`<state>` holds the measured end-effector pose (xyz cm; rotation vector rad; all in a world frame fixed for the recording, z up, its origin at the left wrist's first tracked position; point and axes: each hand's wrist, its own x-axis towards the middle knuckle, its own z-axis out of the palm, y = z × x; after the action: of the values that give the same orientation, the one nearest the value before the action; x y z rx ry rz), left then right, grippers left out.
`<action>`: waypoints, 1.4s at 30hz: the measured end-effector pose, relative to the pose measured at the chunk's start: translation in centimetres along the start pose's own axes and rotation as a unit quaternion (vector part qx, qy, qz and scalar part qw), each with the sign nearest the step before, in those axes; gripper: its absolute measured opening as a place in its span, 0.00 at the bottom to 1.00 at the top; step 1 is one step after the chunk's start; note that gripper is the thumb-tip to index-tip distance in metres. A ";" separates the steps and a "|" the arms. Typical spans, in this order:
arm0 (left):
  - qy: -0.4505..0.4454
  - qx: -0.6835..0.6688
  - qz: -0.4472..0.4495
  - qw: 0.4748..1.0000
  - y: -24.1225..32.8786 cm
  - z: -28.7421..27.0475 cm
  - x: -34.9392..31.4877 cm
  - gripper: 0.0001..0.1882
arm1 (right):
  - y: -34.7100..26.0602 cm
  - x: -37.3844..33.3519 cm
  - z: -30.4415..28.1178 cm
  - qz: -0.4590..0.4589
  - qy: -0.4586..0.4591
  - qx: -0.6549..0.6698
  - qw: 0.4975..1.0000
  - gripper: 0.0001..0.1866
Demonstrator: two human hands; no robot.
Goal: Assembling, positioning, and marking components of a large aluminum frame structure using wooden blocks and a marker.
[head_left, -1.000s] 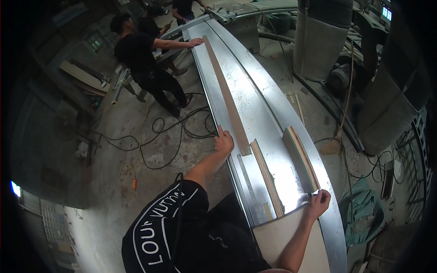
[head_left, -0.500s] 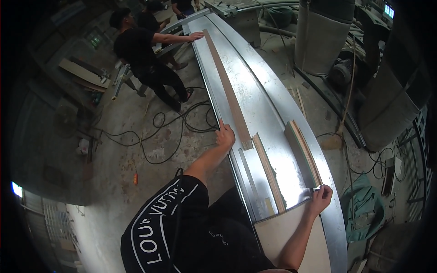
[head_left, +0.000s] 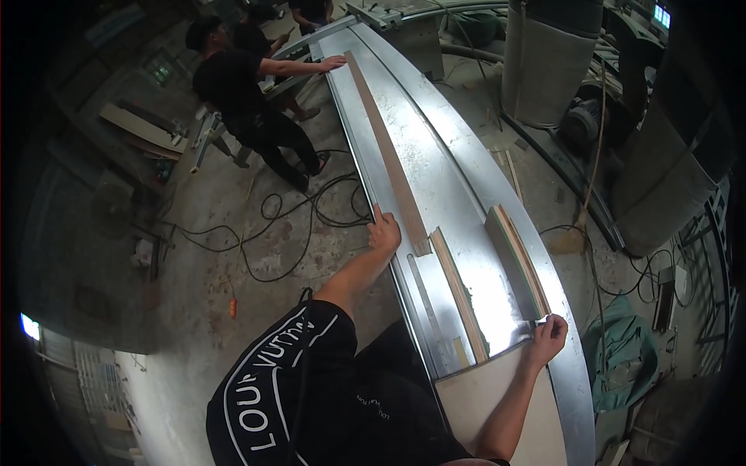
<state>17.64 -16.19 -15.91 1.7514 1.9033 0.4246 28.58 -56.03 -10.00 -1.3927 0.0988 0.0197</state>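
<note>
A long metal machine table (head_left: 435,163) runs away from me. My left hand (head_left: 384,231) is closed round its left edge, beside the near end of a long brown wood strip (head_left: 386,155). On the right, my right hand (head_left: 549,334) has its fingers curled together at the near end of a stack of layered board strips (head_left: 517,260). A small dark piece shows by those fingertips; what they pinch, if anything, is hidden. Between my hands lies another layered strip (head_left: 460,295). A pale board (head_left: 497,404) lies under my right forearm.
A co-worker (head_left: 241,93) stands at the table's far left, one hand resting by the brown strip. Other people are behind. Black cables (head_left: 311,198) coil on the floor at left. Large dust bags (head_left: 548,70) and a green cloth (head_left: 622,349) are at right.
Both my hands and the strips stay where they were. At the far end, people in the background have shifted slightly.
</note>
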 end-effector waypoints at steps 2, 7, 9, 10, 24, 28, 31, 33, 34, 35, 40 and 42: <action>-0.001 -0.004 0.007 1.000 -0.2 0.2 0.2 0.28 | 0.0 0.0 -0.1 -0.002 -0.002 0.004 1.000 0.02; 0.008 0.004 0.001 1.000 0.4 -0.3 -0.5 0.27 | 0.1 0.0 -0.2 0.002 -0.012 0.004 1.000 0.02; 0.011 0.010 0.000 1.000 0.7 -0.7 -0.9 0.27 | -0.1 0.0 0.0 0.003 -0.009 0.003 1.000 0.02; 0.010 0.012 0.001 1.000 0.8 -0.7 -1.0 0.27 | -0.2 0.0 0.1 0.003 -0.006 0.002 1.000 0.02; 0.005 0.007 -0.008 1.000 0.8 -0.5 -0.9 0.27 | -0.1 -0.1 0.0 -0.014 -0.009 -0.016 1.000 0.02; 0.001 0.000 -0.009 1.000 1.1 -1.4 -1.3 0.27 | -0.6 -0.2 0.2 0.003 -0.005 -0.003 1.000 0.02; -0.020 -0.017 -0.007 1.000 0.9 -1.5 -1.3 0.28 | -0.6 -0.2 0.2 0.006 -0.006 0.017 1.000 0.02; -0.021 -0.024 -0.001 0.999 0.5 -1.1 -0.9 0.28 | -0.4 -0.2 0.2 -0.004 -0.005 0.012 1.000 0.02; -0.006 -0.019 -0.002 1.000 0.3 -0.8 -0.7 0.27 | -0.3 -0.1 0.2 -0.014 -0.004 0.006 1.000 0.02; 0.009 -0.013 -0.002 1.000 0.3 -0.6 -0.5 0.26 | -0.4 -0.2 0.3 -0.014 -0.005 0.006 1.000 0.02; 0.002 0.008 -0.004 1.000 0.9 -1.0 -1.0 0.28 | -0.5 -0.2 0.0 0.003 -0.017 0.005 1.000 0.02; -0.005 0.009 -0.002 1.000 0.9 -0.9 -0.9 0.28 | -0.1 0.1 -0.2 0.003 -0.017 -0.001 1.000 0.02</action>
<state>17.94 -16.84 -14.56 1.7564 1.9087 0.3970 28.72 -56.28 -9.93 -1.3933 0.0750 0.0475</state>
